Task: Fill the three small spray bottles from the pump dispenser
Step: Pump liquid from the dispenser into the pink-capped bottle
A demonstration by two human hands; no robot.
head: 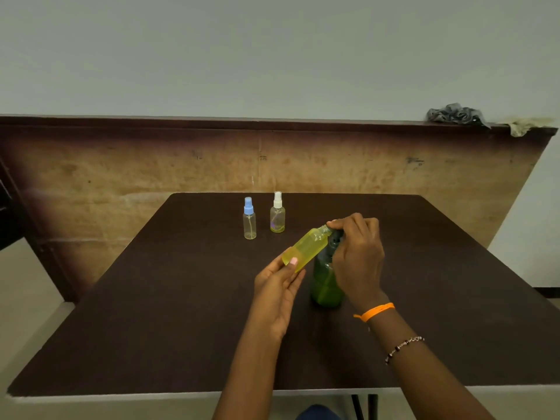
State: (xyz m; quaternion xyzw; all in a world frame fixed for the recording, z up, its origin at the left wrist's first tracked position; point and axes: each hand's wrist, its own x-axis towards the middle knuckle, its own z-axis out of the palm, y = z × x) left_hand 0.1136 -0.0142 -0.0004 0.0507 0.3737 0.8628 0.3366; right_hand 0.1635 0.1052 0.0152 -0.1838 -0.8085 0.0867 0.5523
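My left hand (277,291) pinches the base of the open yellow-filled bottle (306,248), tilted with its neck at the pump dispenser (327,280) head, where my right hand (357,253) curls over the top. Tilted this far, liquid could spill onto the desk (151,313) if the neck slips off the nozzle. The other two bottles (263,218) stand capped beyond my left hand.

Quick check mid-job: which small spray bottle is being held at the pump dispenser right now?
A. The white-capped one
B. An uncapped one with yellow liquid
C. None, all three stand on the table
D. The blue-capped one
B: the left hand holds the uncapped yellow bottle tilted with its neck at the green pump dispenser, while the blue-capped bottle and white-capped bottle stand behind.
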